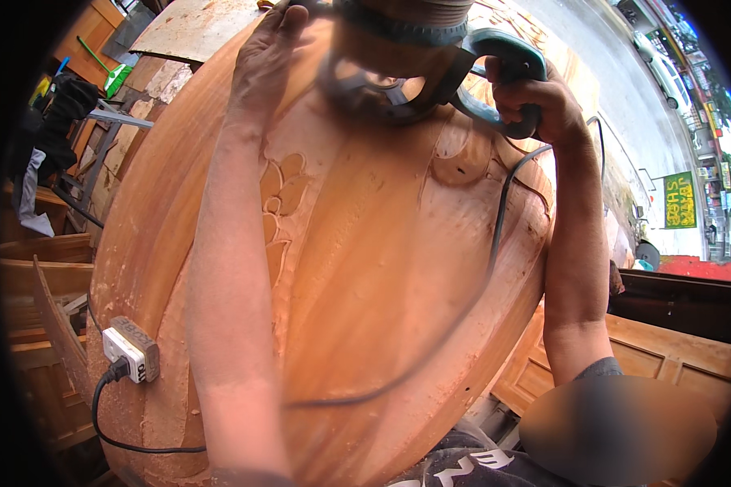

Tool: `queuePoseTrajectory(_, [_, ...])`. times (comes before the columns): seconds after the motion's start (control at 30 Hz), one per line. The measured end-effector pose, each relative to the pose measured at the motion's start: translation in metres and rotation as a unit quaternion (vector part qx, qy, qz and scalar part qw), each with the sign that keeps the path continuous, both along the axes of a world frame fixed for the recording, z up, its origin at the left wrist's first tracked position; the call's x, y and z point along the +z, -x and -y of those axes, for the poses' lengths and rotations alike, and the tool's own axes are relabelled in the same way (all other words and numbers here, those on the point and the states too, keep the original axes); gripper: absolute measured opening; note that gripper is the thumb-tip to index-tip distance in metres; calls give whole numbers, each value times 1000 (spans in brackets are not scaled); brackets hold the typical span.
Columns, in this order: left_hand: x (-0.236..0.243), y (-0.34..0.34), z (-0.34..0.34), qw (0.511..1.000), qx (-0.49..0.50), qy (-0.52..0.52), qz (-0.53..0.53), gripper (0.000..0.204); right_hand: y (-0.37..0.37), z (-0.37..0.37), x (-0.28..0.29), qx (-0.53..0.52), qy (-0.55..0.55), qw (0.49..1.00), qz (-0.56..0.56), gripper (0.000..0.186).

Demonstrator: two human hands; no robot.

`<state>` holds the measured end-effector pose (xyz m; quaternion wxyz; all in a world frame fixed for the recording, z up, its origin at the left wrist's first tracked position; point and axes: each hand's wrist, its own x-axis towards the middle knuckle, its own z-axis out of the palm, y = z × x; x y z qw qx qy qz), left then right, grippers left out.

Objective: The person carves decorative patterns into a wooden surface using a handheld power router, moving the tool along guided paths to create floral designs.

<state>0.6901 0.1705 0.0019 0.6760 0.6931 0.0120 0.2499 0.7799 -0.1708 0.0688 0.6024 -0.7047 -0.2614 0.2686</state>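
Observation:
A large wood router (402, 61) with a dark base and loop-shaped handles stands on a big carved wooden panel (365, 227). My right hand (544, 101) is closed around its right handle. At the upper edge, my left hand (272, 53) is at the router's left side, its thumb beside a dark grip; part of that hold is cut off by the frame. Petal-shaped relief (283, 185) shows on the panel beside my left forearm. Another rounded carved patch (463, 162) lies below the right handle. The router's lower part is blurred.
A black cord (499, 219) loops across the panel. A white outlet (122, 353) on a wooden block, with a black plug in it, rests at the left edge. Wooden door panels (666, 357) lie at right. A green broom (115, 79) and a roadside (609, 57) show beyond.

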Motion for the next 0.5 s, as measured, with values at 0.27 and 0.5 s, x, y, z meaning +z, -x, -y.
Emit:
queuePoseTrajectory(0.27, [-5, -3, 5, 999, 40, 12, -25, 73, -8, -7, 4, 18, 2, 1000, 10, 25])
queuePoseTrajectory(0.5, [4, 2, 14, 999, 13, 21, -21, 72, -14, -7, 0, -2, 19, 1000, 21, 25])
